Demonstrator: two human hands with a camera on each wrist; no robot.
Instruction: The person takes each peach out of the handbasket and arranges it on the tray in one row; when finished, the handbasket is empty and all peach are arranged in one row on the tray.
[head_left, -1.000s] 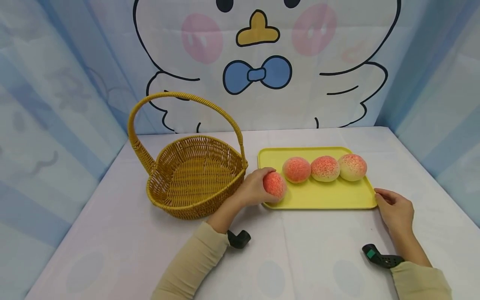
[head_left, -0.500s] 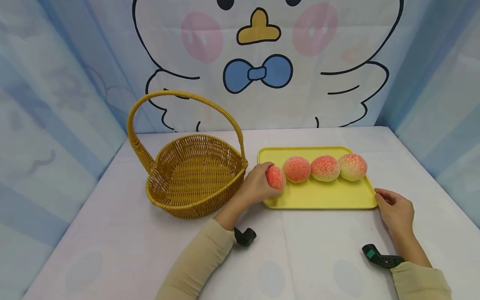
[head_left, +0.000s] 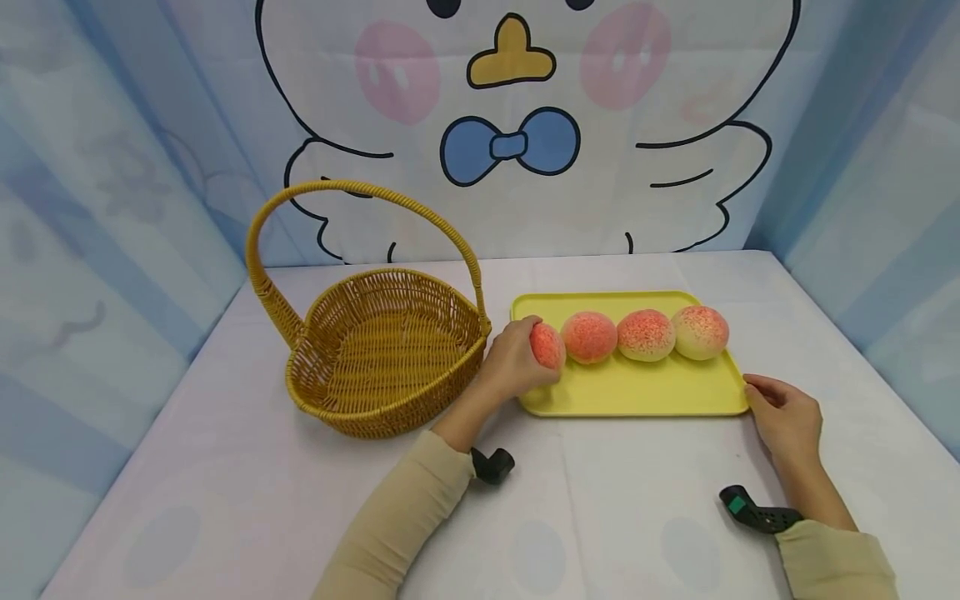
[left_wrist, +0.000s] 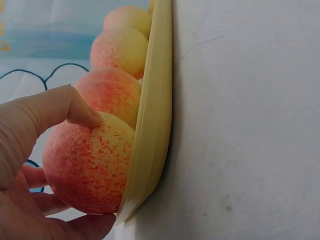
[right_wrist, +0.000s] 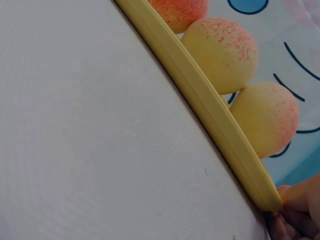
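Note:
My left hand [head_left: 516, 363] grips a red-and-yellow peach [head_left: 548, 347] at the left end of a yellow tray [head_left: 637, 400]. In the left wrist view, thumb and fingers curl round that peach [left_wrist: 90, 165], close to the tray's rim. Three more peaches lie in a row on the tray: a pink one [head_left: 589, 337], a speckled one [head_left: 646, 335] and a paler one [head_left: 701, 332]. With thumb and fingers, my right hand [head_left: 787, 417] pinches the tray's near right corner; the right wrist view shows this hand [right_wrist: 302, 207] at the rim.
A woven basket [head_left: 382, 367] with a tall arched handle stands left of the tray, close to my left forearm. Behind the white table [head_left: 600, 508] hangs a curtain [head_left: 570, 208] printed with a cartoon figure. Dark devices sit on both wrists.
My left hand has moved slightly away from me with the peach, bringing it into line with the other peaches. The right hand keeps its place on the tray corner.

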